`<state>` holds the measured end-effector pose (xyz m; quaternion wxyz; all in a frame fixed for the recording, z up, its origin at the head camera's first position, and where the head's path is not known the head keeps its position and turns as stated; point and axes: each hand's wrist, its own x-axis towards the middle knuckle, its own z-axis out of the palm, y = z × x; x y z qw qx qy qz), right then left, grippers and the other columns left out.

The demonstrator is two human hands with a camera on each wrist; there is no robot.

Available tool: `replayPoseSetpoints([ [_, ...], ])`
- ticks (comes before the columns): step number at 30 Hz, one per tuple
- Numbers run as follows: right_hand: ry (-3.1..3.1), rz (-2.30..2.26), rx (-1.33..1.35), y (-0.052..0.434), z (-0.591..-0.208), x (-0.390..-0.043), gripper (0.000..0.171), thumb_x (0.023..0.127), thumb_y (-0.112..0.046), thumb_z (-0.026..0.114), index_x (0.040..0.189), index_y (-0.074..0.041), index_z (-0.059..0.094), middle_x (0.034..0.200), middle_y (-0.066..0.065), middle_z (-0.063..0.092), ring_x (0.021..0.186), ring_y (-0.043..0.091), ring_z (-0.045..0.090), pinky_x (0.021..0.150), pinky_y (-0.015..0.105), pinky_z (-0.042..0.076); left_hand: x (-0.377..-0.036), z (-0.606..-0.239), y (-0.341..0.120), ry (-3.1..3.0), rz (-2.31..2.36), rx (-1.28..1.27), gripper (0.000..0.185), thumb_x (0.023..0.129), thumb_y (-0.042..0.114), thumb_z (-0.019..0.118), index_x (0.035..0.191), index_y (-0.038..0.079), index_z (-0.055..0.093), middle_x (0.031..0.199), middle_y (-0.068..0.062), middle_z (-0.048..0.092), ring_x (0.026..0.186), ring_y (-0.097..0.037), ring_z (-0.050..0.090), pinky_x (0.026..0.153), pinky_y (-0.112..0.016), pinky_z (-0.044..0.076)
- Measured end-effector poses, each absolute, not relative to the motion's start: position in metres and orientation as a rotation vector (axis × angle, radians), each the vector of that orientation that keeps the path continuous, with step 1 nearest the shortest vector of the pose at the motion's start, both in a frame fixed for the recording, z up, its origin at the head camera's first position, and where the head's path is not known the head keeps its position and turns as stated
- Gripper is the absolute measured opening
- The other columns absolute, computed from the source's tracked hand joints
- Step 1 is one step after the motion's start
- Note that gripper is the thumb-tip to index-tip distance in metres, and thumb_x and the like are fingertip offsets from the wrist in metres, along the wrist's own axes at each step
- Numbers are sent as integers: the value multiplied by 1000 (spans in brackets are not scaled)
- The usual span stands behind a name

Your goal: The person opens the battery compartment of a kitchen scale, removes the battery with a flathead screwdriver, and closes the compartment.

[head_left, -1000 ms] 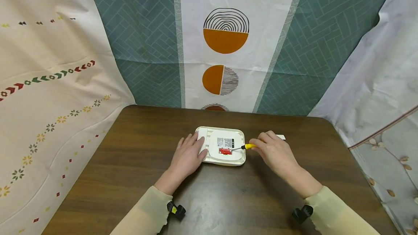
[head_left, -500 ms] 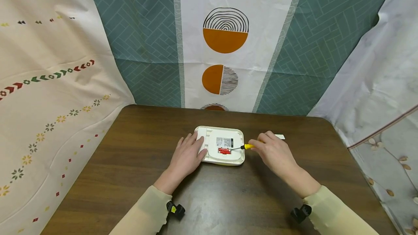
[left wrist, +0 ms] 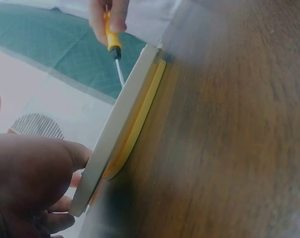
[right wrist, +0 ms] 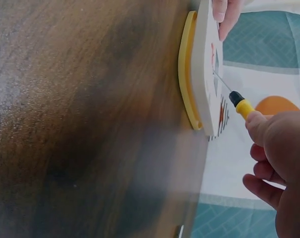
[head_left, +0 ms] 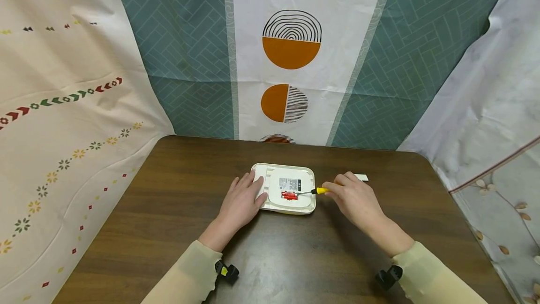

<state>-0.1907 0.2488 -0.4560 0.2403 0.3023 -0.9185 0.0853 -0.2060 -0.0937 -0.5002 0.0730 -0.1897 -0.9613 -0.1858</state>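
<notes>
Dark wooden table — carries a white device between both hands; a small white strip lies just beyond the right hand.

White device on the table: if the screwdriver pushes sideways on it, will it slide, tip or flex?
The white device lies flat and low, so tipping looks unlikely. Its shell looks like rigid plastic, so probably little flex. It might slide on the smooth table, though the left hand resting on its edge likely braces it against the screwdriver.

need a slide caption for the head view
Left hand steadies a white device on the table while the right hand works a yellow-handled screwdriver on it.
</notes>
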Motion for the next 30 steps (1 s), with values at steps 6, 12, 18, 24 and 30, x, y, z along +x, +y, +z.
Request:
replayPoseSetpoints([
  [6,-2531,254,805,251,-458,-189,33,81,-8,99,111,-17,87,85,-3,65,85,22,59,63,39,57,-206,-501,-93,-2887,-552,-574,56,110,36,71,155,4,64,167,-25,48,156,-43,45,129,-62,30],
  [12,-2535,263,795,252,-460,-188,34,81,-8,99,112,-17,87,87,-3,67,85,21,61,65,39,57,-206,-501,-93,-2891,-556,-565,56,110,36,71,156,4,63,168,-24,47,157,-43,44,129,-61,29],
  [18,-2515,272,792,253,-462,-186,34,82,-7,99,112,-16,87,87,-4,66,84,20,60,64,38,56,-206,-502,-93,-2892,-559,-568,56,110,36,70,155,4,63,168,-24,47,157,-43,44,130,-61,29],
  [24,-2506,273,795,255,-465,-185,34,82,-8,99,113,-15,86,89,-2,68,83,21,58,64,37,55,-207,-502,-92,-2898,-562,-567,57,110,37,70,156,4,62,168,-24,47,157,-42,43,130,-61,28],
  [30,-2517,275,782,255,-467,-185,37,82,-8,99,115,-16,86,92,-1,69,85,21,60,66,38,57,-207,-502,-93,-2901,-562,-563,57,111,37,70,156,4,62,168,-24,47,158,-42,43,130,-61,28],
])
